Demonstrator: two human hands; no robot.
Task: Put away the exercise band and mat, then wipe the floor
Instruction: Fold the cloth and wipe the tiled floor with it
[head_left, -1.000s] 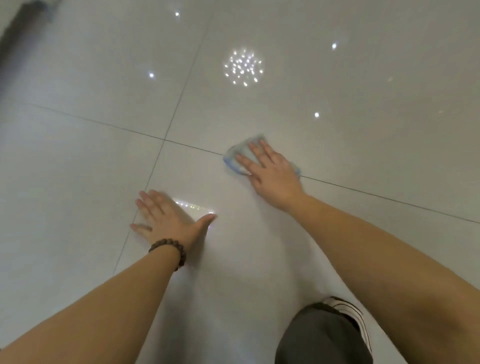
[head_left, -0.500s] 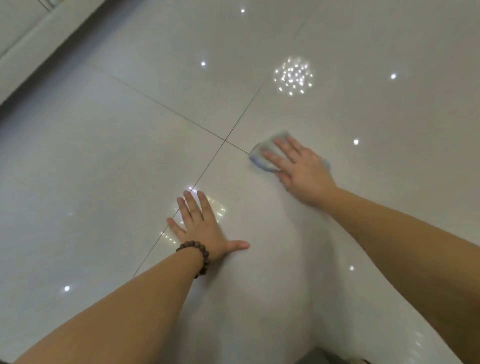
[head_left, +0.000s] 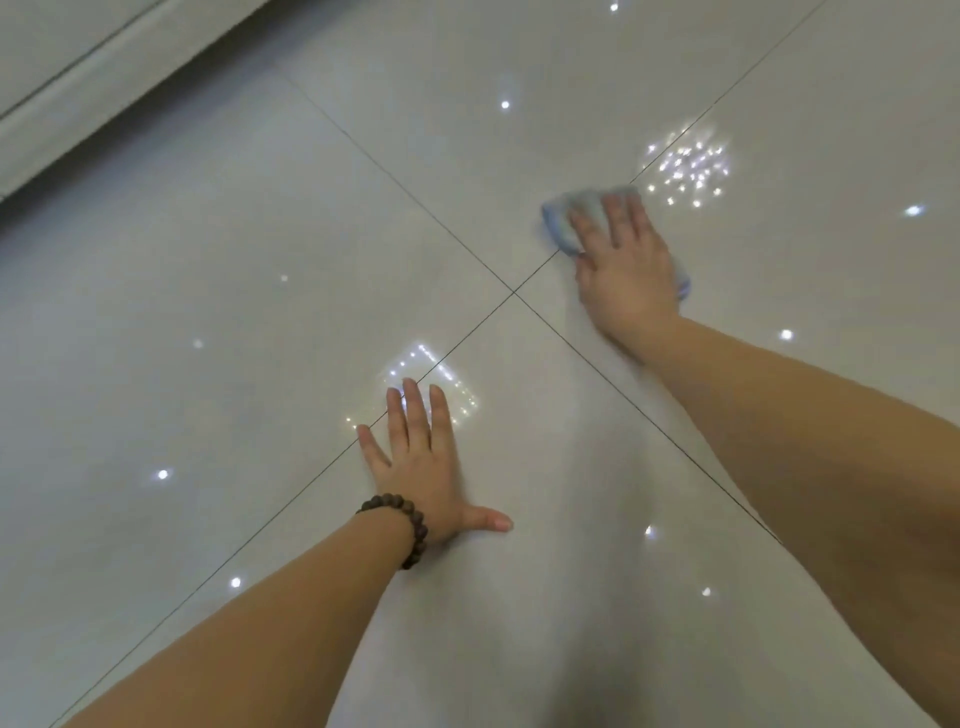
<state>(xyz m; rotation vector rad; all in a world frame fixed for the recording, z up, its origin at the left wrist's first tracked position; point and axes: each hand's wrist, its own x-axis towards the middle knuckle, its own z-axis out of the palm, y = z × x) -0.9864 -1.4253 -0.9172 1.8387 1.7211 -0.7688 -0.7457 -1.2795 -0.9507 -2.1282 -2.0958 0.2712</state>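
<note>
Our right hand (head_left: 626, 260) presses a blue cloth (head_left: 563, 215) flat on the far floor (head_left: 234, 260), fingers straight. Our left hand (head_left: 423, 462) rests open, nearer, holding nothing.

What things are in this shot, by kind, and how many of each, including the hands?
Hands: 2, left hand flat on the floor, right hand pressing the cloth
Cloth: 1, blue
Bracelet: 1, dark beads
Total: 4

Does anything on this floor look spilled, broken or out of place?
Nothing stands out. The right hand presses a blue cloth flat on the glossy tile floor, the left hand rests flat. The bright specks look like light reflections.
</note>
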